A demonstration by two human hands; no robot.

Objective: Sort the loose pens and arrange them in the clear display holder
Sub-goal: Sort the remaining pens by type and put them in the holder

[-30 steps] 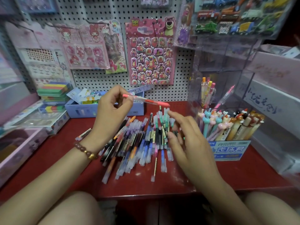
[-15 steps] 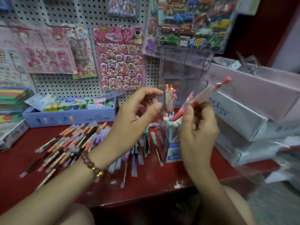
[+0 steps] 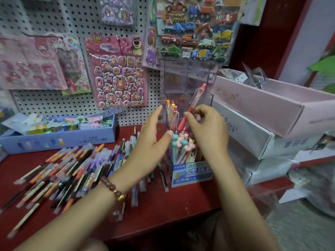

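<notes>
My right hand [image 3: 206,125] pinches a red-capped clear pen [image 3: 196,98], which slants up to the right with its lower end inside the clear display holder [image 3: 186,82]. Three pens with orange, pink and yellow tops [image 3: 172,113] stand in the holder's left compartment. My left hand [image 3: 150,142], with a bead bracelet on its wrist, hovers with straight fingers just left of the holder and holds nothing. Several loose pens [image 3: 72,169] lie spread over the red tabletop [image 3: 172,205], left of and under my left arm.
A blue-labelled box of novelty animal-topped pens [image 3: 188,169] stands in front of the holder. A blue tray of stationery [image 3: 59,140] sits at the back left. Pink and white boxes [image 3: 262,109] crowd the right. Sticker sheets hang on the pegboard [image 3: 45,104] behind.
The red pen passed from my left hand to my right and went down into the holder. My left hand let go and opened. The view swung right.
</notes>
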